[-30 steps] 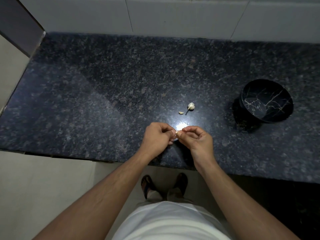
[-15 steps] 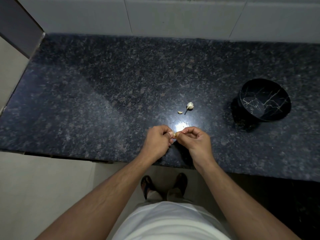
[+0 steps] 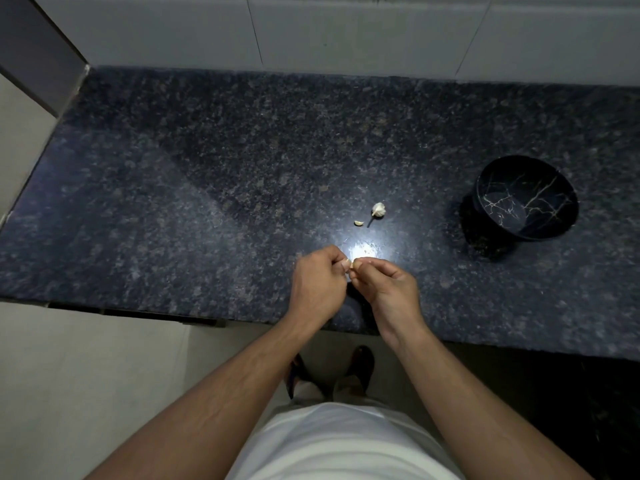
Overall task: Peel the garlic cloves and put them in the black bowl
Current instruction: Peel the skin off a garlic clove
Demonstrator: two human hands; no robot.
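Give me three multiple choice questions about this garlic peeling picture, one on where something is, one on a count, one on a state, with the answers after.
1. Where does the round black bowl with pale marble veins stand on the dark speckled granite counter?
A. At the person's right
B. At the person's left
C. Between the hands

2. How many pale garlic pieces lie loose on the counter?
A. Two
B. Five
C. None

3. What are the two hands doing?
A. Lying flat on the counter
B. Lifting the bowl
C. Pinching a small garlic clove between them

Answers: 1 A, it sits right of both hands. 2 A, a white garlic piece and a small yellowish sliver. 3 C, the left hand and right hand meet fingertip to fingertip on it.
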